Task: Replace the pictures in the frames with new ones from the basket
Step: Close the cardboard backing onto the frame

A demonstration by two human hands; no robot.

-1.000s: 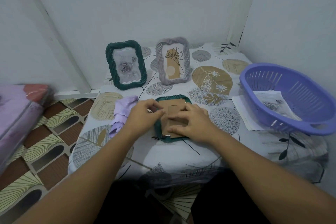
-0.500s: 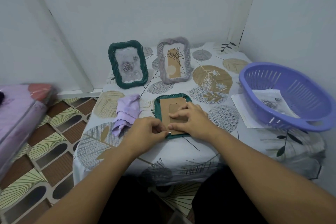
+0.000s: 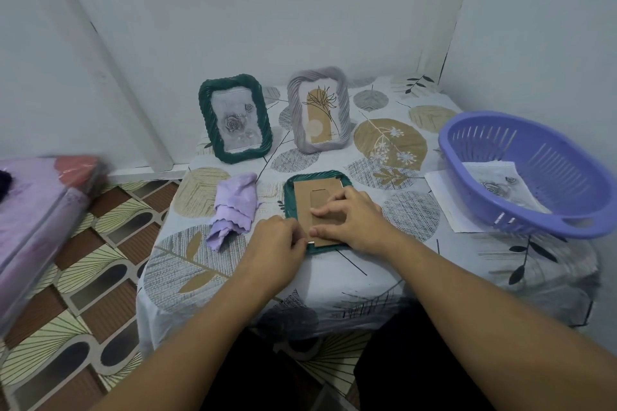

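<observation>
A green frame [image 3: 289, 202] lies face down on the table, its brown cardboard back [image 3: 312, 192] showing. My right hand [image 3: 354, 220] rests on the cardboard with fingers spread flat, holding it down. My left hand [image 3: 278, 238] sits at the frame's near left corner, fingertips pinching at a small metal tab there. Two frames stand at the back: a green frame [image 3: 235, 118] with a rose picture and a grey frame [image 3: 319, 113] with a plant drawing. A purple basket [image 3: 531, 173] at the right holds a rose picture [image 3: 497, 185].
A crumpled lilac cloth [image 3: 233, 207] lies left of the flat frame. A white sheet [image 3: 447, 200] lies partly under the basket. The leaf-patterned tablecloth [image 3: 394, 143] covers a small table in a wall corner. A pink bundle [image 3: 36, 220] sits at the left.
My left hand has moved from the frame's upper left edge down to its near left corner. My right hand has stayed on the cardboard back.
</observation>
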